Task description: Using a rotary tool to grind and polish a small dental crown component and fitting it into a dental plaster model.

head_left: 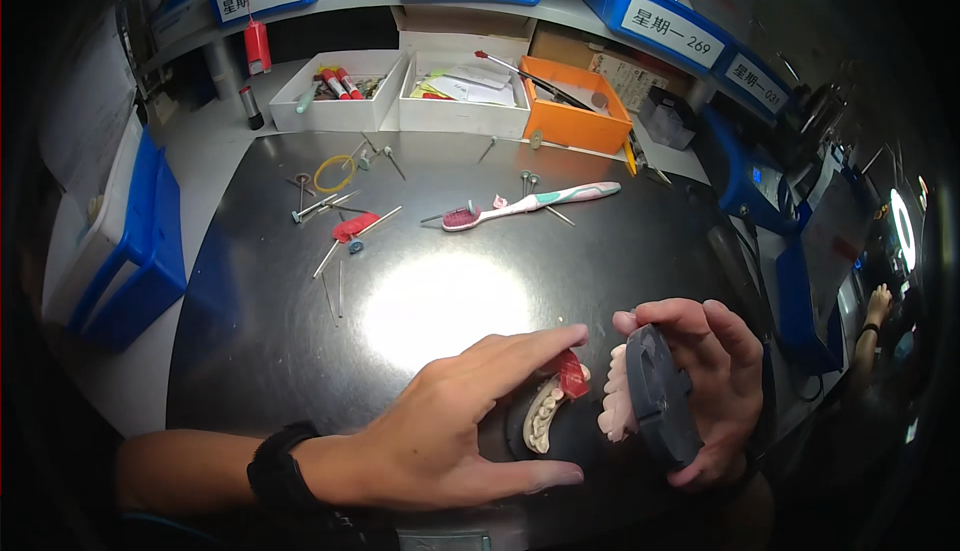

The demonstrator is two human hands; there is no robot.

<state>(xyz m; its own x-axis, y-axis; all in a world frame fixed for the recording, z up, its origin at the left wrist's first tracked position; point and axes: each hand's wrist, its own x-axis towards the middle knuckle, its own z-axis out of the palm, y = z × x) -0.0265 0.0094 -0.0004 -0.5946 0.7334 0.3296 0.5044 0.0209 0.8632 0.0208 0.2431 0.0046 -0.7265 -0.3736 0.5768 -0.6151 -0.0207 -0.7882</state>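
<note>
At the near side of the dark counter (270, 351), the left hand (430, 431) has its grip clamped around a dental model (542, 423) with a red piece (573, 378) at its far end; to its right, the right hand (725, 381) grips a grey-based tooth model (662, 401), teeth facing left; farther off lies a toothbrush (540, 201)
</note>
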